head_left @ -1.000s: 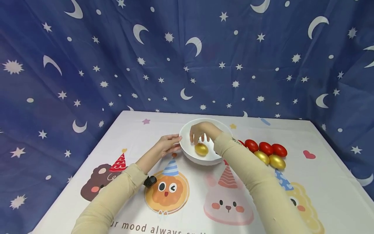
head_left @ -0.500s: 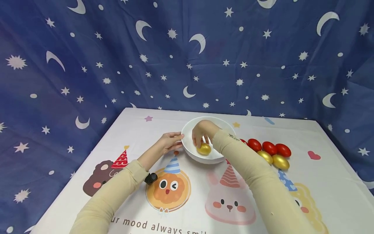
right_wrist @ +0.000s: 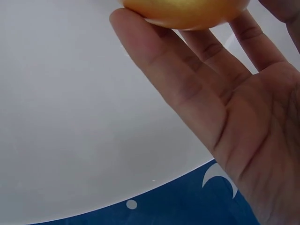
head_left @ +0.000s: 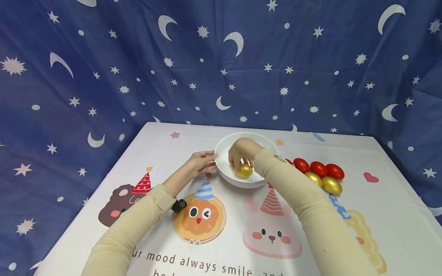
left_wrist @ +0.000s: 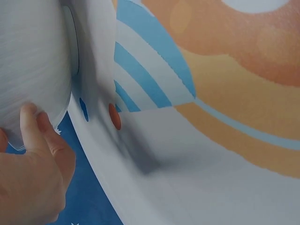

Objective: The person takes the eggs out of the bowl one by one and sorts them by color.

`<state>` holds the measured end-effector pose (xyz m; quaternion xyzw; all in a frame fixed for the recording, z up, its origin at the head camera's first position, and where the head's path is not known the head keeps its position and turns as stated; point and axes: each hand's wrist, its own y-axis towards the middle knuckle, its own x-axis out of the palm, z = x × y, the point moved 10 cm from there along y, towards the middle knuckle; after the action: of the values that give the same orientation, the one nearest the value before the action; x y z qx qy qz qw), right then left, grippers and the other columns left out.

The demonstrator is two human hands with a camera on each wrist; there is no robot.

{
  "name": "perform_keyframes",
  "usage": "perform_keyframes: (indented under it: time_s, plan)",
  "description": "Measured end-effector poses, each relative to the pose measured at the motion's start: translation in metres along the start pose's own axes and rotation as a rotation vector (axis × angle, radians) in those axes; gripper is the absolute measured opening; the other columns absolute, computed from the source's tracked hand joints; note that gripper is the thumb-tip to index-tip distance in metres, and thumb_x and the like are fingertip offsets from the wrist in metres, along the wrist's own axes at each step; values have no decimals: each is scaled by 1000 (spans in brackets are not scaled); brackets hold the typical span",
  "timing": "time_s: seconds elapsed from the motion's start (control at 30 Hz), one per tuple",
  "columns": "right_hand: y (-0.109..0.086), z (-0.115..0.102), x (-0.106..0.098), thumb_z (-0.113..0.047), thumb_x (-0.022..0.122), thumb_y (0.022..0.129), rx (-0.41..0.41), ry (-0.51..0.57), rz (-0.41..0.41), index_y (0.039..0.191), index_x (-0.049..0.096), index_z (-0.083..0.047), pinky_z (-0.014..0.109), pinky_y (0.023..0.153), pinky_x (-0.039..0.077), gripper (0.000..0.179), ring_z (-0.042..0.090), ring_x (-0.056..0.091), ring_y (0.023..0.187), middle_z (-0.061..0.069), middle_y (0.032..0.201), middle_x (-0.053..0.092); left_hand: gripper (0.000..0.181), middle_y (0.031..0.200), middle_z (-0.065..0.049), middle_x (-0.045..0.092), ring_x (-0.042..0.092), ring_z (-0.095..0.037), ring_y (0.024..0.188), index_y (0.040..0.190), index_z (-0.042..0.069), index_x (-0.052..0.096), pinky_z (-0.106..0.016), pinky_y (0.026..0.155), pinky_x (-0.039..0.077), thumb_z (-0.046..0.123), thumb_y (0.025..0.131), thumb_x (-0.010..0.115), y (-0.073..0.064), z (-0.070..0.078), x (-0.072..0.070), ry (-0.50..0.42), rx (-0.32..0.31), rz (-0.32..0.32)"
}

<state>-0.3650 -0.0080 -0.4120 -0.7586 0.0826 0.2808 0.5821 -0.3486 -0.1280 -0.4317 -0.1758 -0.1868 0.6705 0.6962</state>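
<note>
A white bowl (head_left: 235,182) stands toward the back of the table, with a shiny golden egg (head_left: 245,171) inside it. My left hand (head_left: 201,161) grips the bowl's left side at the rim; in the left wrist view its fingers (left_wrist: 29,124) lie against the outer wall. My right hand (head_left: 239,151) reaches down into the bowl, fingers curled around the golden egg. The right wrist view shows the egg (right_wrist: 187,10) at the fingertips, over the white inside of the bowl.
Right of the bowl lie several red eggs (head_left: 301,165) in a row, one partly behind the right sleeve, with two golden eggs (head_left: 332,186) in front. A cartoon-printed white cloth (head_left: 221,234) covers the table. A blue curtain (head_left: 193,46) with moons and stars hangs behind.
My right hand's fingers have closed on the golden egg, which has shifted slightly to the right within the bowl. My left hand keeps its grip on the rim.
</note>
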Motion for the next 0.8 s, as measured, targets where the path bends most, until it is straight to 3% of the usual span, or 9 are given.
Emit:
perform_keyframes:
  time_s: [0.27,0.47,0.6,0.67,0.8]
  plan:
    - [-4,5,-6,-7,64,86,-32,-6,33,102,63,-13,46,87,59,18,34,62,99,11,103,63,47,121,-16,58,63,-5,65,138,9,48,-14,64,60,19,93,60,1,-1,0,5,-4,4]
    - [-1,7,-11,-4,64,82,-86,-4,30,97,65,-13,38,76,62,18,27,63,92,8,96,64,48,129,-18,55,63,-5,66,139,10,47,-14,66,60,19,93,60,3,-1,-1,21,-5,-2]
    - [-7,3,-11,-5,61,82,-132,-28,47,100,66,-13,41,77,62,20,20,59,84,3,84,59,48,131,-19,54,63,-5,66,139,10,46,-15,68,60,20,94,59,4,-3,-2,33,-8,-7]
    - [-15,2,-12,-5,59,84,-138,-47,78,104,66,-12,43,83,61,22,17,57,82,1,82,58,49,131,-19,54,63,-5,67,139,10,46,-15,70,60,19,93,60,5,-3,-2,31,-9,-11]
    - [-20,2,-18,-6,58,82,-187,-71,113,103,66,-12,41,80,62,23,12,53,76,-1,82,54,50,132,-19,53,64,-5,69,140,10,45,-16,71,60,20,93,60,5,-2,-1,27,-10,-16]
